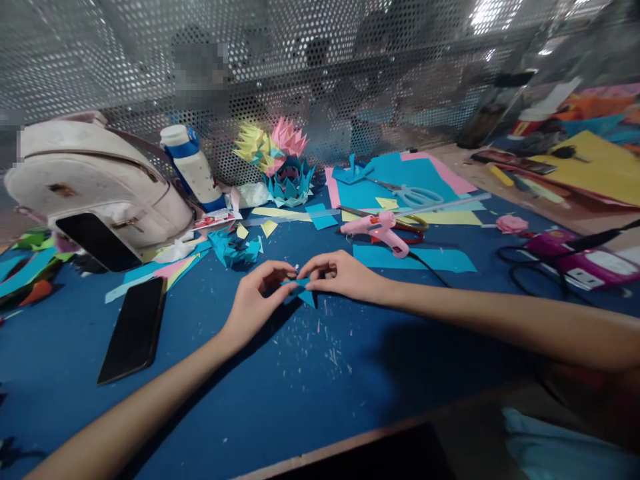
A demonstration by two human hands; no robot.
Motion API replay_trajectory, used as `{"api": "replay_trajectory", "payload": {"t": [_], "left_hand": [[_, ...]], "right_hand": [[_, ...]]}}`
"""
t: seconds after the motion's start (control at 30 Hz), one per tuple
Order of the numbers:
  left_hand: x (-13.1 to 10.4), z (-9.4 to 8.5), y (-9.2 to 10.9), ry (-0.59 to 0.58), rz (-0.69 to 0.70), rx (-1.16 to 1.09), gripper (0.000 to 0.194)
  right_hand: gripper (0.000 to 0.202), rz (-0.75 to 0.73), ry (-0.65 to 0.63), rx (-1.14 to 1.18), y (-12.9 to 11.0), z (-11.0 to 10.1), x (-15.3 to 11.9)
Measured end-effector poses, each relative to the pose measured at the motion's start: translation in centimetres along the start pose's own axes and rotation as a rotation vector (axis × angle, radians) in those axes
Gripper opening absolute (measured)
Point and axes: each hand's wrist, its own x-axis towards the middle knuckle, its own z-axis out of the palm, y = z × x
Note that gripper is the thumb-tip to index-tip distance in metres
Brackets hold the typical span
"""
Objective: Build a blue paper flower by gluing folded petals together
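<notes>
Between my two hands is a small folded piece of blue paper (306, 295), one pointed corner hanging toward me. My left hand (260, 293) pinches its left side with thumb and fingers. From the right, my right hand (341, 277) pinches the other side, and the fingertips of both hands almost meet over the paper. Part of the paper is hidden by the fingers. Beyond my left hand lies a crumpled cluster of folded blue paper (233, 249). A pink glue gun (376, 230) rests just past my right hand, near a blue paper strip (415, 259).
Folded paper flowers (287, 180), a bottle (193, 167) and a backpack (100, 180) stand along the perforated metal panel (310, 80). Light-handled scissors (417, 195) lie on blue sheets. A phone (134, 330) lies at left. At right are a purple power strip (583, 260) and cables.
</notes>
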Motion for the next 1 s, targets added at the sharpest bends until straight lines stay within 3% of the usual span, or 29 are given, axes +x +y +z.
{"api": "replay_trajectory", "payload": {"t": [0.2, 0.37, 0.57, 0.8, 1.0], "left_hand": [[0.2, -0.2, 0.5, -0.065, 0.069, 0.016, 0.003], [0.0, -0.5, 1.1, -0.112, 0.14, 0.044, 0.014], [-0.6, -0.3, 0.5, -0.071, 0.214, 0.13, 0.004], [-0.8, -0.3, 0.6, -0.045, 0.23, 0.199, 0.014], [-1.1, -0.2, 0.4, -0.086, 0.143, 0.23, 0.006]], "right_hand": [[0.027, 0.034, -0.055, 0.079, -0.6, -0.3, -0.2], [0.028, 0.024, -0.068, 0.038, -1.1, -0.4, -0.4], [0.027, 0.029, -0.075, 0.045, -1.3, -0.1, -0.4], [0.029, 0.031, -0.09, 0.074, -1.1, 0.0, -0.5], [0.029, 0.04, -0.112, 0.063, -1.1, 0.3, -0.8]]}}
